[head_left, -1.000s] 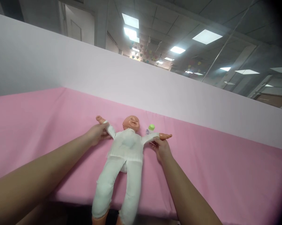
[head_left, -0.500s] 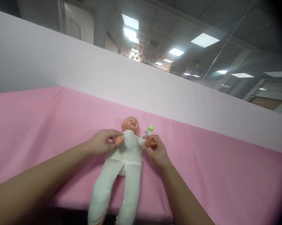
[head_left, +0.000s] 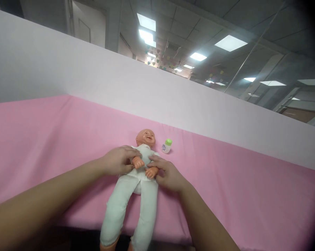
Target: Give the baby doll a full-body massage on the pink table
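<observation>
A baby doll (head_left: 136, 195) in a white suit lies on its back on a pink sheet (head_left: 225, 195), head away from me, legs hanging over the near edge. My left hand (head_left: 119, 161) is closed round the doll's arm on the left side, holding it folded over the chest. My right hand (head_left: 166, 176) grips the other arm and holds it across the belly. The doll's two small hands lie close together on its front.
A small white bottle with a green cap (head_left: 167, 145) stands on the sheet just right of the doll's head. A pale wall panel (head_left: 120, 83) runs along the far edge of the pink surface. Ceiling lights show above it.
The doll's arms were spread wide a second ago; both my hands have brought them inward and folded them onto its chest and belly.
</observation>
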Tool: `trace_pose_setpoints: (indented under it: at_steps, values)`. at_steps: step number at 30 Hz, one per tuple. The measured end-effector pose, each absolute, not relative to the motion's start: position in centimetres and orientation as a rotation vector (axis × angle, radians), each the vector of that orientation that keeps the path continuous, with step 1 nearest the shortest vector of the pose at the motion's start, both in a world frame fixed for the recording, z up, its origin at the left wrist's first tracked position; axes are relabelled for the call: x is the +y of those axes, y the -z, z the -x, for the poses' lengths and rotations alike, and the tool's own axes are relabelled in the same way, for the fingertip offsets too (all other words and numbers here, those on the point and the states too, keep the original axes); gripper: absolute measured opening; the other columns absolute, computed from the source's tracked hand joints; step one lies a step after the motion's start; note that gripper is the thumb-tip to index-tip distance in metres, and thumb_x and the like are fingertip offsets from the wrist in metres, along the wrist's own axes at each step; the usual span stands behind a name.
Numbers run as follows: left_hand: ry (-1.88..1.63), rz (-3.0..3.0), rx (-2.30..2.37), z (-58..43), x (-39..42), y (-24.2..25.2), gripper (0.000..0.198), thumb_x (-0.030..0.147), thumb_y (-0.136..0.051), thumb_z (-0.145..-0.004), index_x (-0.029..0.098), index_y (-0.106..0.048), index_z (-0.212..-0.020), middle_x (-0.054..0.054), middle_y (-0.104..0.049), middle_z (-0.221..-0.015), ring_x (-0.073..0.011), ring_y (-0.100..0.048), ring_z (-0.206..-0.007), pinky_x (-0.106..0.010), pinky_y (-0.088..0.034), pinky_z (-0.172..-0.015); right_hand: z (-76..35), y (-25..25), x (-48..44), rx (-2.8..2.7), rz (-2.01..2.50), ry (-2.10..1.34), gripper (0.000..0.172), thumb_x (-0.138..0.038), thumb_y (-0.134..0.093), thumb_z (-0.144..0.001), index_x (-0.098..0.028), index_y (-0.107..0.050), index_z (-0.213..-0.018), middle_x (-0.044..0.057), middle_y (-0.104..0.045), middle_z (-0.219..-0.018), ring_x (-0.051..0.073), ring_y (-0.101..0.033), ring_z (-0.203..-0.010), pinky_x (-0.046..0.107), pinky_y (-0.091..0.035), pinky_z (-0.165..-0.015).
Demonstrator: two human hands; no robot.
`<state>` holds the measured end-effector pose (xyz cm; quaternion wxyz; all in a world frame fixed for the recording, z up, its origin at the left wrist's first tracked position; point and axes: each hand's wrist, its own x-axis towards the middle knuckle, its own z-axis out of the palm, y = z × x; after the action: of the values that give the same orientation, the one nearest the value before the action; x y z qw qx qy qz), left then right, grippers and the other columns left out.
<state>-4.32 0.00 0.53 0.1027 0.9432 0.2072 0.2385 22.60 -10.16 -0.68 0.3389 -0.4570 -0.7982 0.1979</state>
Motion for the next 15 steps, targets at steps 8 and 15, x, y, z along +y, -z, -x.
trace_pose_setpoints:
  at_steps: [8,15]
  values:
    - [-0.851,-2.433,0.941,4.4,1.3,0.1,0.039,0.046,-0.063,-0.085,0.027,-0.072,-0.118,-0.005,-0.072,-0.119,-0.0265,-0.066,-0.105,-0.032,-0.052,-0.085,-23.9,1.2,-9.1,-1.713,1.182,-0.603,0.041,-0.028,-0.073,-0.081,-0.024,-0.073,-0.122,0.007,-0.068,-0.133,0.028,-0.058,-0.132,0.048,-0.041,-0.117]
    - [-0.997,-1.965,1.306,6.4,4.7,1.1,0.036,0.053,-0.066,-0.082,0.022,-0.071,-0.1,-0.007,-0.074,-0.092,-0.025,-0.068,-0.078,-0.032,-0.051,-0.067,-27.9,2.9,-7.1,-1.274,1.499,-0.459,0.049,-0.056,-0.068,-0.084,-0.018,-0.07,-0.115,0.008,-0.074,-0.101,0.023,-0.068,-0.087,0.034,-0.056,-0.076]
